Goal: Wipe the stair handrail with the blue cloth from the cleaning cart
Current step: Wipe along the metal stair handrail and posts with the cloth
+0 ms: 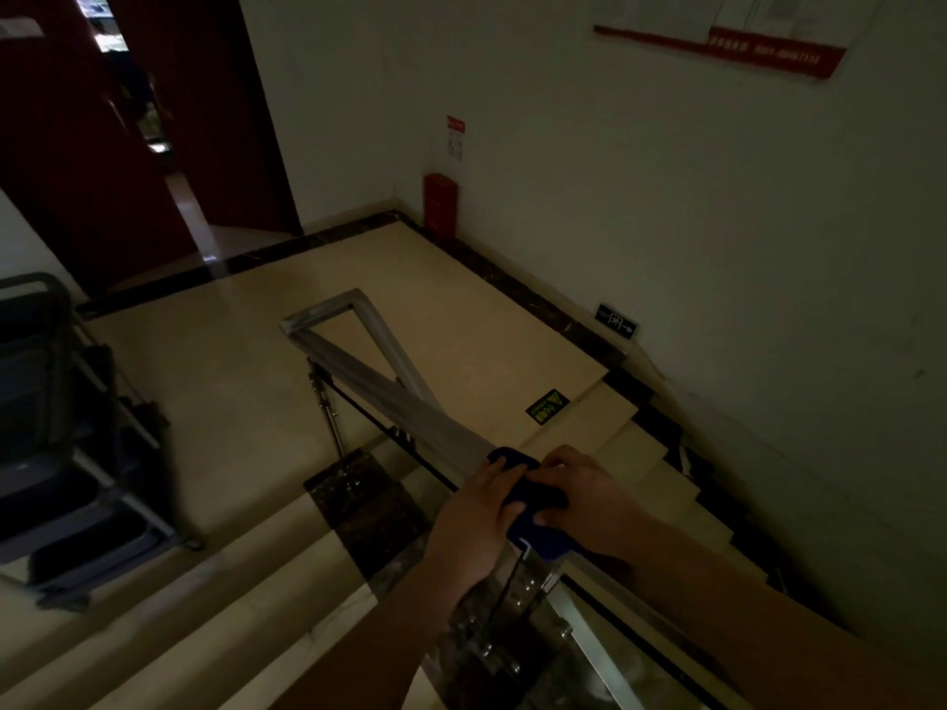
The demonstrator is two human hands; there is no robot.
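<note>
Dim stairwell, seen from above the handrail [389,397]. Blue cloth [533,497] draped over the top of the handrail, partway along the sloping run, well below the looped end at the landing. Left hand [474,520] pressed on the near-left side of the handrail, fingers curled over the cloth. Right hand [579,497] on the opposite side of the handrail, fingers bent down onto the same cloth. Both grips closed around cloth and rail together, cloth pinched between palms and metal.

Cleaning cart [66,453] parked on the landing, well to the left of the handrail, so fetching the cloth looks finished. Wiping seemingly under way, somewhere mid-rail. Long pale stretch of handrail lying beyond the hands, up to the loop: probably not yet wiped, though too dark to judge dirt or shine. Section of handrail nearer than the hands running down out of view at the bottom edge: cleaned or not, impossible to say. Likely left: sliding the cloth along the rest of the handrail, loop included
</note>
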